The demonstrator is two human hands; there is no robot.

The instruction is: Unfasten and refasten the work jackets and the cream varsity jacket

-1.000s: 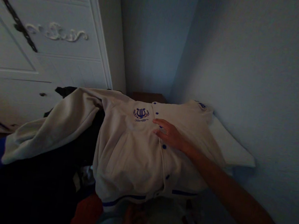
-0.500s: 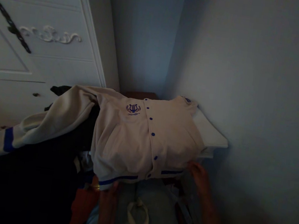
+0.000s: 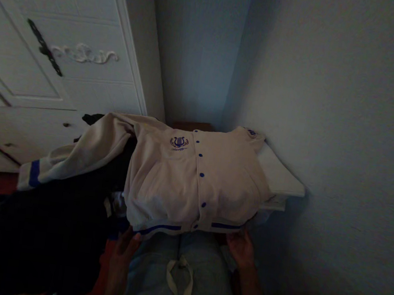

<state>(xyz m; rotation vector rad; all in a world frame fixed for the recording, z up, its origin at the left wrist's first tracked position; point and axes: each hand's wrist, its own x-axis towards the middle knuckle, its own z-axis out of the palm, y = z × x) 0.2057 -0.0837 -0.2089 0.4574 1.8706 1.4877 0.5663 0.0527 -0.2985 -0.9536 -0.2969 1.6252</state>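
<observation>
- The cream fabric jacket with blue round buttons and blue-striped hem (image 3: 167, 177) lay front side up in the middle, its left sleeve stretched out over black cloth (image 3: 50, 239).
- One second before, the right hand (image 3: 241, 248) was above the buttons; now it had come to the near right part of the hem, so both hands were placed at the near edge, one toward each end.
- Its thumb and fingers were a little apart, at the hem; I could not tell if they gripped it.
- The left hand (image 3: 125, 244) was at the near left corner, thumb and forefinger slightly parted; its grip was too dark to judge.
- A flat white board (image 3: 280, 175) showed beyond the jacket's right side.
- A white panelled cabinet (image 3: 92, 8) stood far left.
</observation>
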